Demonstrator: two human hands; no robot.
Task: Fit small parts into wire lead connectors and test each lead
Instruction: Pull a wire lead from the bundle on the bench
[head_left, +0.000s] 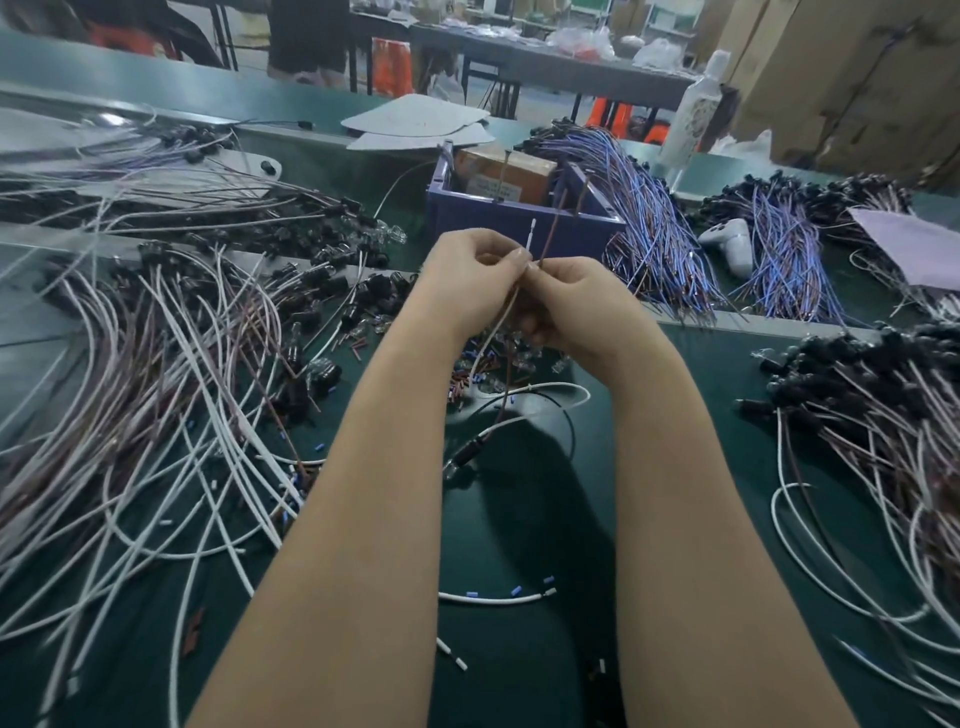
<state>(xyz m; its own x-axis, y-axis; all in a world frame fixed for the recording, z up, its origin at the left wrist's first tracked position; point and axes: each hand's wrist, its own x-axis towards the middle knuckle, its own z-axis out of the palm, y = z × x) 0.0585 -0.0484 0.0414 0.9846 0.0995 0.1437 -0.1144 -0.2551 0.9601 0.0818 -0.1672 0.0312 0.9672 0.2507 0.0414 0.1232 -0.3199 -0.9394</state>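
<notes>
Both hands are held together above the dark green bench mat (519, 545), fingertips meeting. The left hand (467, 280) is pinched on a thin white insulated wire lead (531, 239), and the right hand (576, 306) is curled on a thin brown insulated lead (551, 228) just beside it, judged so that the ends are steadied close in view for fitting. Both leads are kept near upright, tips pointed up toward the blue plastic bin (478, 218), tails hung to the mat.

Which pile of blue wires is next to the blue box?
The bigger blue bundle right beside the blue box; the other blue bundle lies farther right, beyond a white gadget.
</notes>
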